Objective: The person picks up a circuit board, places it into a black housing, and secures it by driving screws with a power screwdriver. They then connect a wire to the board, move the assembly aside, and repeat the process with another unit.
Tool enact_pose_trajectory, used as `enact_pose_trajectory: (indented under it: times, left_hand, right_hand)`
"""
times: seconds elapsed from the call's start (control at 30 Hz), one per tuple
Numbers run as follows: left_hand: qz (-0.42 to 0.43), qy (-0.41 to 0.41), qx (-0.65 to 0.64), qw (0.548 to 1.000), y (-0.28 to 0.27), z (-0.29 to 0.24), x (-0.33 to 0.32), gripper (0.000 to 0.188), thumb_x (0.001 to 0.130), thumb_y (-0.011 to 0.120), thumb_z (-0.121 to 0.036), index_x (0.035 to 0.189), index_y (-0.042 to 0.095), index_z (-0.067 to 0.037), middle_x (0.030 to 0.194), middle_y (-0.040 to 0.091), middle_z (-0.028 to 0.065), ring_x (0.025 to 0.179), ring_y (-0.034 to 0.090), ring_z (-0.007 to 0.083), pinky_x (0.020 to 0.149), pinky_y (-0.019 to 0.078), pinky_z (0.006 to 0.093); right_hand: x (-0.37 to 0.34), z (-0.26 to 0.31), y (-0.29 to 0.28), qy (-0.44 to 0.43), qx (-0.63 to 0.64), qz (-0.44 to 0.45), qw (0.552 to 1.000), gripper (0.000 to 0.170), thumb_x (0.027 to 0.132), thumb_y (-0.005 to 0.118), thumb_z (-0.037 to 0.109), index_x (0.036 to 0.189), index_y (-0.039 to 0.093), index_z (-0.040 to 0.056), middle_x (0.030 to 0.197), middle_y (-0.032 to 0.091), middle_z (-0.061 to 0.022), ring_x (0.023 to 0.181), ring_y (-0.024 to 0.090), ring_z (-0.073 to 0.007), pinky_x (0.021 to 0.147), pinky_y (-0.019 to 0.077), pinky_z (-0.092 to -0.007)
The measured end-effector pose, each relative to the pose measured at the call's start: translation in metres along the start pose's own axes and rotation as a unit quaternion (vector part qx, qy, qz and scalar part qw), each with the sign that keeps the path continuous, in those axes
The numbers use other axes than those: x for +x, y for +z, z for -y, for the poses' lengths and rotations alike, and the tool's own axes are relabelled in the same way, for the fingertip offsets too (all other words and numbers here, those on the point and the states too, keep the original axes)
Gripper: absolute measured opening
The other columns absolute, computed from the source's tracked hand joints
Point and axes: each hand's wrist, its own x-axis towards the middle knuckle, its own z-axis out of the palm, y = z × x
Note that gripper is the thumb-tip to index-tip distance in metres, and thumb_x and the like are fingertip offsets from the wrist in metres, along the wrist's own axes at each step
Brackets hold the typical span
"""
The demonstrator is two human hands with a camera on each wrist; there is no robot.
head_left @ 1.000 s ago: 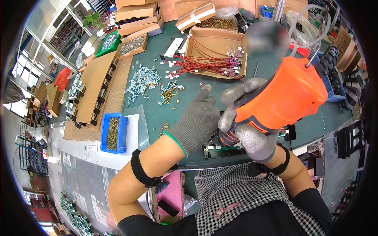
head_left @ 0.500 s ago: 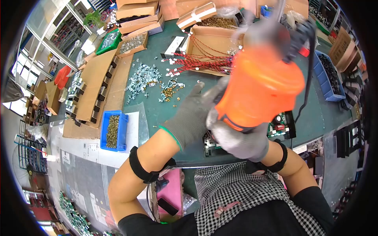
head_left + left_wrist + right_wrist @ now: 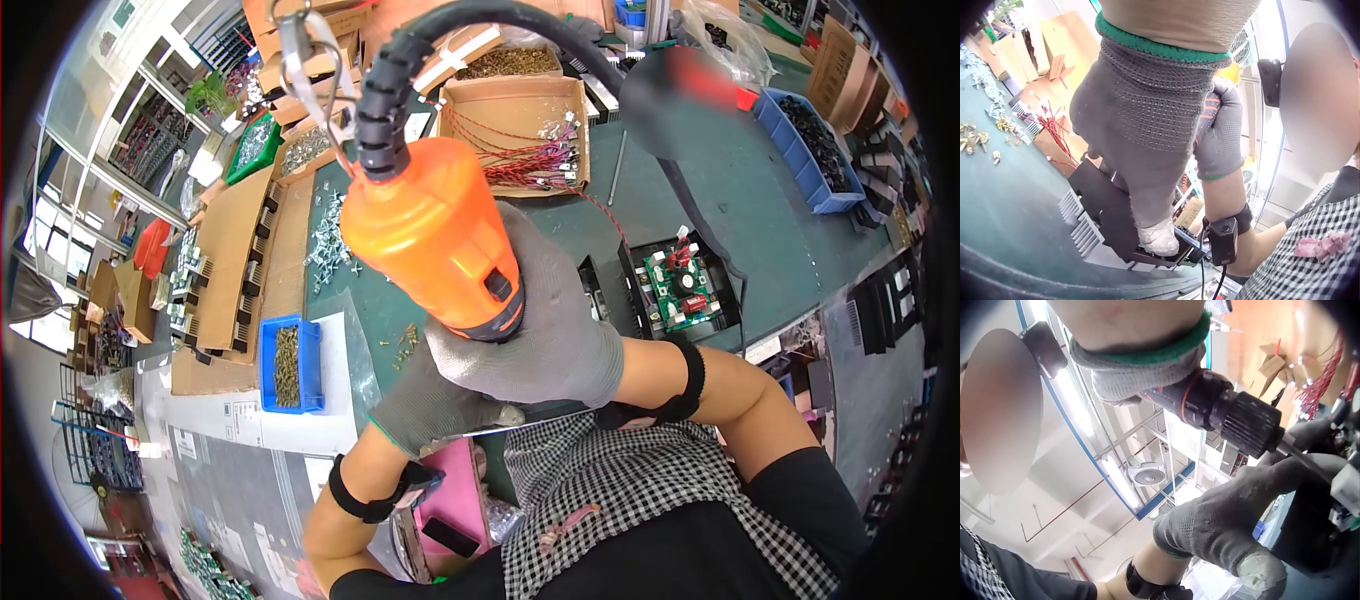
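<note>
An orange electric screwdriver (image 3: 430,240) stands in my right hand (image 3: 550,330), whose fingers wrap its dark lower grip. In the right wrist view its black chuck (image 3: 1250,422) and metal bit (image 3: 1307,459) point down toward a black case (image 3: 1304,544), beside a white connector (image 3: 1346,487). My left hand (image 3: 425,400) is at this case, partly covered by the right hand in the head view. Its straight fingers reach alongside the bit. The white-worn thumb (image 3: 1159,237) lies spread apart at the case's edge. The head view hides the bit's tip. Both hands wear grey gloves.
Right of the hands, another black case (image 3: 740,325) holds a green circuit board (image 3: 685,290). Brass screws (image 3: 407,345) and silvery hardware (image 3: 328,245) lie to the left, near a blue bin (image 3: 318,365) of screws. A cardboard tray (image 3: 585,130) with red wires stands behind. The screwdriver's cable arches overhead.
The screwdriver has swung left and is upright over the left hand. The left hand has drawn back from the loose screws toward the bench's front edge. The head view has shifted slightly.
</note>
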Motion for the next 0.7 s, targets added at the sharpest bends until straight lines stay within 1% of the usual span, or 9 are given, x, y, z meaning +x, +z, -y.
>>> enact_pose_trajectory:
  times: [0.07, 0.17, 0.23, 0.3, 0.4, 0.5, 0.57, 0.63, 0.7]
  left_hand:
    - [0.014, -0.012, 0.021, 1.000, 0.001, -0.001, 0.001, 0.083, 0.070, 0.078, -0.044, 0.139, 0.048, -0.009, 0.145, 0.043, 0.0150, 0.136, 0.038, 0.0349, 0.115, 0.0281, 0.0470]
    - [0.014, 0.011, 0.076, 0.997, 0.004, 0.000, 0.002, 0.087, 0.071, 0.071, -0.058, 0.142, 0.046, -0.013, 0.146, 0.043, 0.0150, 0.138, 0.036, 0.0357, 0.117, 0.0196, 0.0520]
    - [0.015, 0.015, 0.121, 0.992, 0.004, -0.001, 0.004, 0.091, 0.071, 0.065, -0.067, 0.143, 0.045, -0.015, 0.147, 0.042, 0.0149, 0.139, 0.033, 0.0362, 0.118, 0.0134, 0.0546]
    - [0.022, -0.011, 0.158, 0.987, 0.002, -0.008, 0.003, 0.095, 0.070, 0.059, -0.075, 0.144, 0.044, -0.018, 0.149, 0.040, 0.0144, 0.142, 0.029, 0.0363, 0.119, 0.0072, 0.0561]
    - [0.061, -0.026, 0.151, 0.986, -0.005, -0.010, 0.005, 0.096, 0.070, 0.060, -0.076, 0.144, 0.044, -0.018, 0.150, 0.040, 0.0132, 0.143, 0.027, 0.0362, 0.119, 0.0080, 0.0540]
    - [0.029, -0.009, 0.079, 0.996, -0.001, -0.005, 0.002, 0.095, 0.070, 0.061, -0.075, 0.143, 0.045, -0.016, 0.148, 0.041, 0.0135, 0.143, 0.028, 0.0344, 0.119, 0.0087, 0.0525]
    - [0.021, 0.001, 0.052, 0.998, -0.008, -0.011, 0.000, 0.090, 0.073, 0.062, -0.071, 0.141, 0.047, -0.013, 0.145, 0.044, 0.0144, 0.141, 0.031, 0.0336, 0.118, 0.0128, 0.0524]
    - [-0.046, 0.006, 0.090, 0.995, -0.027, -0.018, -0.004, 0.080, 0.078, 0.065, -0.062, 0.137, 0.049, -0.010, 0.141, 0.049, 0.0139, 0.137, 0.037, 0.0314, 0.116, 0.0206, 0.0513]
    - [-0.172, 0.003, 0.178, 0.969, -0.055, -0.024, -0.011, 0.068, 0.083, 0.068, -0.049, 0.134, 0.051, -0.006, 0.136, 0.053, 0.0117, 0.131, 0.045, 0.0276, 0.111, 0.0304, 0.0488]
  right_hand:
    - [-0.001, 0.003, -0.004, 0.021, 0.019, 0.011, 1.000, 0.065, 0.070, 0.077, 0.007, 0.126, 0.045, -0.0015, 0.114, 0.061, -0.0112, 0.100, 0.062, -0.0175, 0.089, 0.0501, -0.0331]
    - [-0.004, -0.002, -0.001, 0.021, 0.039, -0.011, 0.999, 0.060, 0.071, 0.074, 0.004, 0.124, 0.047, -0.0006, 0.112, 0.062, -0.0094, 0.098, 0.062, -0.0145, 0.086, 0.0509, -0.0311]
    - [-0.004, -0.003, -0.003, 0.060, 0.069, -0.030, 0.995, 0.056, 0.072, 0.073, 0.002, 0.122, 0.049, 0.0002, 0.109, 0.063, -0.0078, 0.095, 0.063, -0.0132, 0.083, 0.0514, -0.0294]
    - [-0.003, -0.002, -0.009, 0.092, 0.097, -0.032, 0.991, 0.049, 0.072, 0.072, 0.002, 0.117, 0.052, 0.0012, 0.104, 0.065, -0.0056, 0.090, 0.064, -0.0122, 0.078, 0.0520, -0.0273]
    - [-0.003, -0.001, -0.009, 0.098, 0.087, -0.023, 0.991, 0.053, 0.071, 0.073, 0.010, 0.118, 0.048, 0.0058, 0.101, 0.059, -0.0134, 0.088, 0.063, -0.0272, 0.079, 0.0499, -0.0352]
    - [-0.006, -0.003, -0.003, 0.037, 0.038, -0.029, 0.998, 0.053, 0.072, 0.074, 0.003, 0.120, 0.051, 0.0013, 0.107, 0.064, -0.0065, 0.093, 0.063, -0.0146, 0.082, 0.0514, -0.0283]
    - [-0.007, -0.004, -0.002, 0.017, 0.039, -0.024, 0.999, 0.058, 0.072, 0.074, 0.004, 0.124, 0.048, 0.0011, 0.111, 0.062, -0.0074, 0.097, 0.062, -0.0149, 0.086, 0.0503, -0.0290]
    - [-0.007, -0.002, -0.005, 0.013, 0.044, -0.018, 0.999, 0.062, 0.072, 0.075, 0.004, 0.127, 0.046, 0.0011, 0.114, 0.060, -0.0078, 0.100, 0.060, -0.0148, 0.088, 0.0495, -0.0298]
    - [-0.010, -0.001, -0.008, 0.032, 0.054, -0.014, 0.998, 0.066, 0.072, 0.075, 0.004, 0.130, 0.044, 0.0011, 0.115, 0.059, -0.0080, 0.103, 0.059, -0.0144, 0.089, 0.0488, -0.0305]
